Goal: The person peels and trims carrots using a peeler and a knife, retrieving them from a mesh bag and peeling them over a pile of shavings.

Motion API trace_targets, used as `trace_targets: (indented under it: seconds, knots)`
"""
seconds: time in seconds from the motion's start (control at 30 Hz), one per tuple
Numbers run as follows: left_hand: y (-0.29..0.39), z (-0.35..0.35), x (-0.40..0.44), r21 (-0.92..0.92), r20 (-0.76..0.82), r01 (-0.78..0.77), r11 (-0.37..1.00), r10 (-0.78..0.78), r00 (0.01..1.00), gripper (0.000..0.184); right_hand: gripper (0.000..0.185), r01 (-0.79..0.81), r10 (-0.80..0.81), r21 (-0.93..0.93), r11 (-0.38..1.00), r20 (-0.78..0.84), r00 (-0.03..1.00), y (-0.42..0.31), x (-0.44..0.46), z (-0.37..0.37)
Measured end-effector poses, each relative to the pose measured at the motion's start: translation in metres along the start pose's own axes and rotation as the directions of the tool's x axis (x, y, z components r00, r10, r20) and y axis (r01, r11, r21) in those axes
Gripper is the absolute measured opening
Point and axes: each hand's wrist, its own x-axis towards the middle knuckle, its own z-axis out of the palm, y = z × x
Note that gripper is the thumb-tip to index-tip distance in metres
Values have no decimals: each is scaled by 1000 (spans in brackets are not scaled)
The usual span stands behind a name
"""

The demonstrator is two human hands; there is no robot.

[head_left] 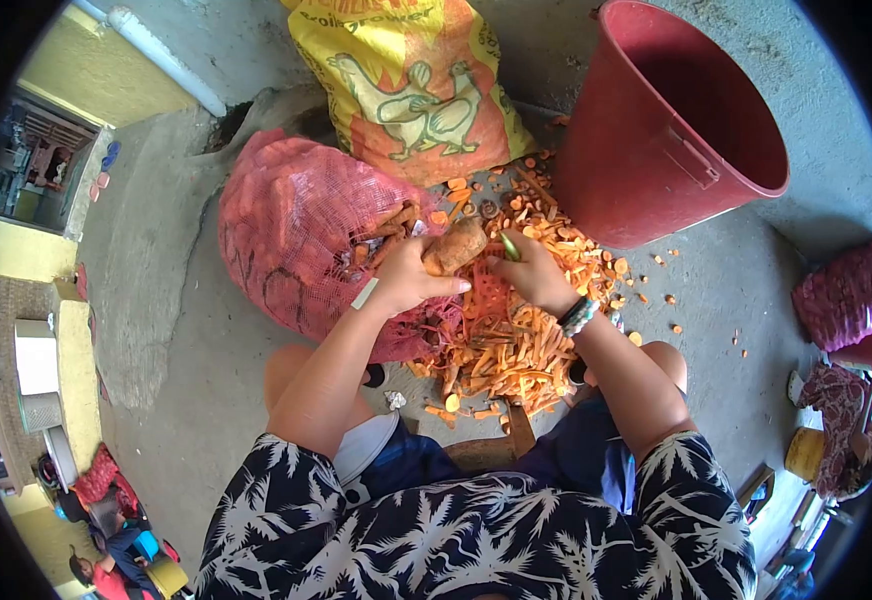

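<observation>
My left hand (406, 278) is closed around a thick carrot (456, 248) with brownish skin, held up over the pile. Just to its right, my right hand (536, 275) grips a small tool with a green handle (509, 246); its working end cannot be made out. Below both hands spreads a heap of cut carrot pieces (526, 355), strips and round slices mixed. A pink mesh sack (301, 230) bulges with carrots beside my left hand, and several brownish carrots (391, 228) show at its opening.
A tall red bin (626, 150) stands at the back right. Behind the heap leans a yellow and orange feed sack (411, 90) printed with birds. Loose slices (676, 328) dot the concrete floor. Other people (116, 560) are at the lower left edge.
</observation>
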Motion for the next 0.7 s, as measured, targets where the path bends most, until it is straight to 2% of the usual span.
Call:
trace_targets:
  seconds: [0.07,0.13,0.2,0.27,0.57,0.63,0.7]
  knots:
    - [2,-3,2,43,-52,-5,999,7,999,48,21,134,-134,-9,991,20,991,1,3,-8]
    - [6,-7,3,-47,-136,-21,999,15,991,39,20,154,-157,61,986,55,986,-17,-4,-13]
    - [6,-14,3,-11,-88,26,1000,-27,996,35,19,244,-243,4,970,102,965,-23,-7,-13]
    - [3,-14,3,-35,-99,-29,999,26,995,35,21,236,-231,-25,971,119,966,-21,-6,-10]
    - [11,-8,-1,-88,-122,-19,996,8,993,32,20,271,-269,-34,962,63,961,-23,-10,-7]
    - [19,-5,-3,-49,-127,-13,999,7,992,31,21,186,-180,-89,978,74,981,-28,-12,-9]
    - [23,-3,-4,-11,-133,-9,1000,8,991,30,20,205,-202,-99,974,39,979,-24,-11,-6]
